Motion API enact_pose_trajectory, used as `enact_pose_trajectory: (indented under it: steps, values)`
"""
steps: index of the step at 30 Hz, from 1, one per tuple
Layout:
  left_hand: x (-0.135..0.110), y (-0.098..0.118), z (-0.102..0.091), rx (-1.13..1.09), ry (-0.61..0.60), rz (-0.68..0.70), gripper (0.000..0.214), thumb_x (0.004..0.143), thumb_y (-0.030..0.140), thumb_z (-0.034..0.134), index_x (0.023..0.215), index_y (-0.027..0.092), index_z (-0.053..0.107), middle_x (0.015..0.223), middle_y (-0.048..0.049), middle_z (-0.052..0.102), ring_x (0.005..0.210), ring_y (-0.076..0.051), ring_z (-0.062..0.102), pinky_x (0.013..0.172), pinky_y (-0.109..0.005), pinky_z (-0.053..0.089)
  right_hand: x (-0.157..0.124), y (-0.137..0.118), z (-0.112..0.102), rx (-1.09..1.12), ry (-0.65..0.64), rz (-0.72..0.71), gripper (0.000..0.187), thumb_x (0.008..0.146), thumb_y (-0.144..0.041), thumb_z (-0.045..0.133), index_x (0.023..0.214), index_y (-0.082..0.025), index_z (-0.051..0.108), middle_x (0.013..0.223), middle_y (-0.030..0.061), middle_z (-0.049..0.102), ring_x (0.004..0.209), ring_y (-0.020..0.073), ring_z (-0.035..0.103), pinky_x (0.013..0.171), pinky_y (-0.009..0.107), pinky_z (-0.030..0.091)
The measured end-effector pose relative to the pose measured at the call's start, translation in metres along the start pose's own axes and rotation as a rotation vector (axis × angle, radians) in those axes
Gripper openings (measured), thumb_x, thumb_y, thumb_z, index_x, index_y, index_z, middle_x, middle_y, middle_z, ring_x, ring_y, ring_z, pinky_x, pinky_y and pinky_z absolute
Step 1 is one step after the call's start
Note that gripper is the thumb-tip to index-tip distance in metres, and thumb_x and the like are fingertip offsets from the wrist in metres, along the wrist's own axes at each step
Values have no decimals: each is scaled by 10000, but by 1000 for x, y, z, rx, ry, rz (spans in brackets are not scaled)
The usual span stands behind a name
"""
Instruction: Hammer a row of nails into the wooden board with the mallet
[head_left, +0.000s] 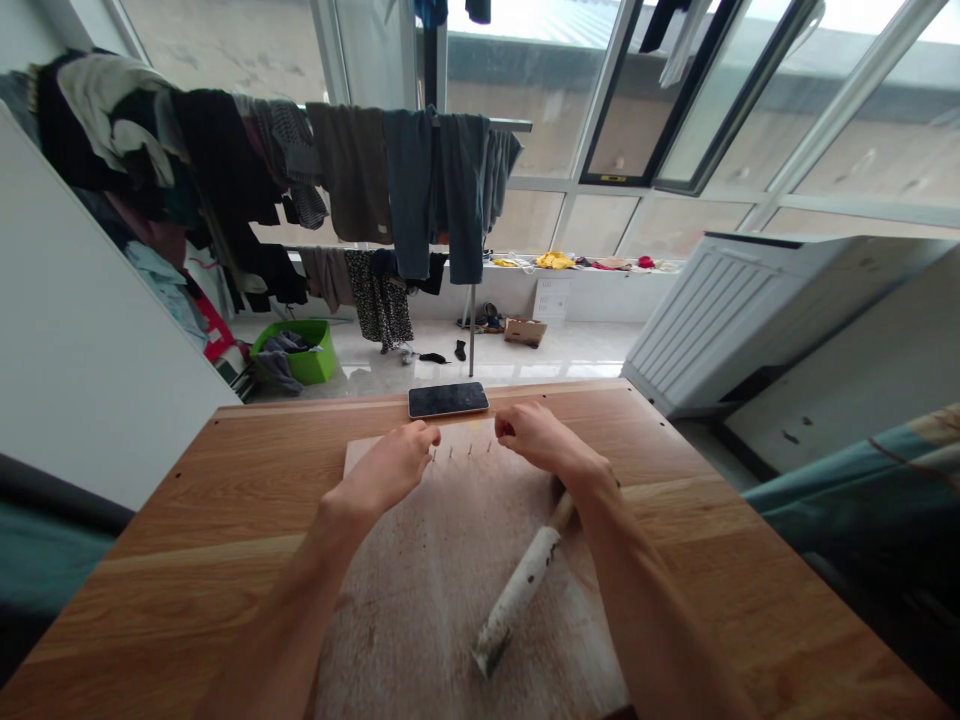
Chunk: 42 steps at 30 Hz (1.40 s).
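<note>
A pale wooden board (450, 560) lies on the table, with several thin nails (470, 449) standing in a row near its far edge. My left hand (397, 460) is at the left end of this row, fingers curled and thumb and forefinger drawn together close to the leftmost nail. Beyond the right end, my right hand (538, 436) is closed with its fingertips pinched. Whatever either pinch holds is too small to make out. A hammer (519, 590) with a white-wrapped handle rests slantwise on the board; my right forearm partly hides its head end.
A phone (448, 400) lies at the far edge of the wooden table (195, 540), just behind the board. Past the table are a rack of hanging clothes (349, 170), a green basket (319, 362) and a small cardboard box (525, 331). A white ribbed appliance (697, 320) stands at right.
</note>
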<state>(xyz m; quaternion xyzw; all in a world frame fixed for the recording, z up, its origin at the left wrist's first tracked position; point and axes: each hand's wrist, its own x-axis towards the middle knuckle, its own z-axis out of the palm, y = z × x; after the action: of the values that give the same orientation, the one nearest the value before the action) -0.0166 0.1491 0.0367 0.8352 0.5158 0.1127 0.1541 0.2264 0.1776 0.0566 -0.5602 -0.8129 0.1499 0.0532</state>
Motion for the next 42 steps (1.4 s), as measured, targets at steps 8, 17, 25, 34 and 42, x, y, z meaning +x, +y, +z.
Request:
enact_pose_trajectory:
  steps: [8,17,25,34,42]
  values:
    - [3,11,3,50,-2,-13,196,959,164,497,865,172,668,944,-74,659,890,-205,654,810,-300,471,2,-12,6,-40,10,-30,127,834,-130,640,821,-214,734,890,56,744,807,194,649,621,264,352]
    - [6,18,7,18,65,29,205,972,147,482,934,161,683,1004,-91,656,923,-213,658,860,-326,486,3,-18,8,-24,17,-76,164,846,-97,620,817,-206,738,879,57,750,800,184,653,645,260,367]
    - [14,18,28,54,94,4,206,961,113,461,942,160,660,993,-79,641,868,-190,658,803,-299,492,2,-33,10,12,33,-140,145,855,-108,620,815,-192,731,817,56,733,765,173,636,651,257,358]
    - [7,16,7,-250,129,106,190,872,102,513,797,171,673,832,-36,670,758,-156,620,728,-264,472,0,-39,5,64,61,-193,178,829,-73,596,828,-181,738,816,44,720,735,150,601,660,250,358]
    - [-7,16,-13,-343,-84,76,150,825,126,523,780,179,657,701,20,658,652,-127,585,600,-230,402,-8,-42,0,215,-26,-331,163,763,-62,592,789,-171,711,703,-9,659,642,110,526,590,220,323]
